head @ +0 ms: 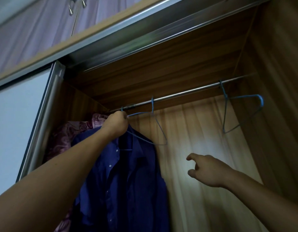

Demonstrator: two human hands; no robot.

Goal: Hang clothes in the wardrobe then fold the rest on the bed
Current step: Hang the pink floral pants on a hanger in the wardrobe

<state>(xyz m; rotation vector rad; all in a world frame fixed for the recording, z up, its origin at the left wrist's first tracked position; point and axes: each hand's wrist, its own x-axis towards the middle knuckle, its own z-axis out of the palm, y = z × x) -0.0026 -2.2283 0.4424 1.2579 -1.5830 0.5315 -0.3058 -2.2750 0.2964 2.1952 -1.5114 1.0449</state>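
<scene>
A dark blue buttoned shirt (pixel 128 178) hangs on a blue wire hanger inside the wardrobe. My left hand (pixel 115 125) is raised and closed around the neck of that hanger, just below the metal rail (pixel 186 92); the hook sits at the rail's left end. My right hand (pixel 206 169) hovers lower to the right, fingers apart, holding nothing. Two empty blue wire hangers hang on the rail: one (pixel 157 126) beside my left hand, one (pixel 240 113) near the right wall.
A purple patterned fabric (pixel 68 138) hangs behind the shirt on the left. The sliding door (pixel 16 124) covers the wardrobe's left part. The wooden back panel (pixel 203 131) and right wall (pixel 278 97) enclose the space. Upper cupboard doors (pixel 44 25) are above.
</scene>
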